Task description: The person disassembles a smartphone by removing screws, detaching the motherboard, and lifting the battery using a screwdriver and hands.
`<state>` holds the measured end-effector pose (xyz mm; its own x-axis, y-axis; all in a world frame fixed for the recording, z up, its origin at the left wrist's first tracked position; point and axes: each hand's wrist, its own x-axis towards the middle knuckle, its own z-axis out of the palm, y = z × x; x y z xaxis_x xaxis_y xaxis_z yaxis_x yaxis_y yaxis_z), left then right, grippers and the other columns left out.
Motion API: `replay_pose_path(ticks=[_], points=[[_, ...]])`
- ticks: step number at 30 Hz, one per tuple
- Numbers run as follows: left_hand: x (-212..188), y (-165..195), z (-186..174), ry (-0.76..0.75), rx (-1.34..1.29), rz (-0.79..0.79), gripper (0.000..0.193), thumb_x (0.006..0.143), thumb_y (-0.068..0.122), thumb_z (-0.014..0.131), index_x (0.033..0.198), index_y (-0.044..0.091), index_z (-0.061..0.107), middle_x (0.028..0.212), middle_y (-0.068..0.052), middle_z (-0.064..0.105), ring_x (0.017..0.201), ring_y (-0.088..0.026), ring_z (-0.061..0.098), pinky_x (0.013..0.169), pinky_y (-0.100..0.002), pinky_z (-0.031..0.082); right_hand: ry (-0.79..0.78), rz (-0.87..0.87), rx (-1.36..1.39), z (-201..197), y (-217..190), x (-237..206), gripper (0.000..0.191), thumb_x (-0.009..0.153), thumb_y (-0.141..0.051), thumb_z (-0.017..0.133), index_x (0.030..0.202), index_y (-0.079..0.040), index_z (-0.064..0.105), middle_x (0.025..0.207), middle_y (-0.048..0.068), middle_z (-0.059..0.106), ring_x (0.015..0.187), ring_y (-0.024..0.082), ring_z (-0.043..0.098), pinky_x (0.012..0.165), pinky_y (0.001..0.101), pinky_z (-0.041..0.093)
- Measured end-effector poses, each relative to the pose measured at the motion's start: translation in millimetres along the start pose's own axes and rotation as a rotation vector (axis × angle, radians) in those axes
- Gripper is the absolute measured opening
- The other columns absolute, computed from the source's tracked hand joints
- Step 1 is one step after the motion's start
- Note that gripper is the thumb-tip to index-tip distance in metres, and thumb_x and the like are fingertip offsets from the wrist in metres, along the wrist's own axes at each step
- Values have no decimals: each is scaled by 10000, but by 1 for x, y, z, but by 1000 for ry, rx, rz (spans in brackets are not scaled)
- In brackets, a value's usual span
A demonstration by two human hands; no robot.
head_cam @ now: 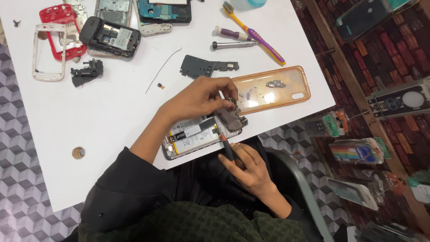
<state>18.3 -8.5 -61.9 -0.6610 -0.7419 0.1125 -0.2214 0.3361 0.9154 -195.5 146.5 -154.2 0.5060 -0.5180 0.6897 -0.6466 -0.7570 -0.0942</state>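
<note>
Right hand [251,169], closest to us, has its grip closed round a red-tipped screwdriver [225,144] whose point touches the opened phone [197,136] at the white surface [112,112] edge. Left hand [204,96] pinches a grey cover plate [230,117] over the phone's top. Just beyond the phone, an orange clear case [286,92] holds small screws and a tiny part [274,84].

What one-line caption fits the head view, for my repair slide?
Left hand lifts a grey cover plate off an opened phone while right hand holds a screwdriver.
</note>
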Motion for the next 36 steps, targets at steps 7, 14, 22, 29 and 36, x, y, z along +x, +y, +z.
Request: replay_pose_path(ticks=[7,14,22,29,36], points=[[2,-10,-15,409,-46,147,198,974,97,711,1157,40,663,995,-64,760,873,-90,731,726,-244,584,-25,77,229,-4,3,-17,444,772,37,725,1187,-122,740,1248,149,575,1162,309,614,919,402,579],[-9,-20,-39,748,348,-290,230,932,211,786,1093,67,709,826,-85,786,572,-180,604,547,-328,411,-60,118,348,1,2,-25,468,757,31,780,1196,-126,737,1258,154,574,1131,297,601,812,333,579],[-14,-15,-25,820,855,-7,172,962,164,766,1075,61,687,1010,-96,649,956,-273,613,661,-403,510,-57,109,377,-5,-2,-23,434,781,-5,788,1194,-121,724,1236,162,580,1092,289,616,812,339,577],[-16,19,-22,300,583,-139,255,786,318,869,936,154,745,838,6,645,795,-196,628,651,-369,508,25,170,542,-8,-1,-20,275,882,-53,746,1156,-74,721,1152,143,641,959,237,653,782,334,557],[-17,27,-17,-206,461,-50,291,629,318,911,858,178,798,825,10,664,775,-163,654,644,-335,522,74,414,844,-6,-3,-18,342,1079,-318,571,1149,-6,692,1169,193,678,800,132,656,724,276,573]])
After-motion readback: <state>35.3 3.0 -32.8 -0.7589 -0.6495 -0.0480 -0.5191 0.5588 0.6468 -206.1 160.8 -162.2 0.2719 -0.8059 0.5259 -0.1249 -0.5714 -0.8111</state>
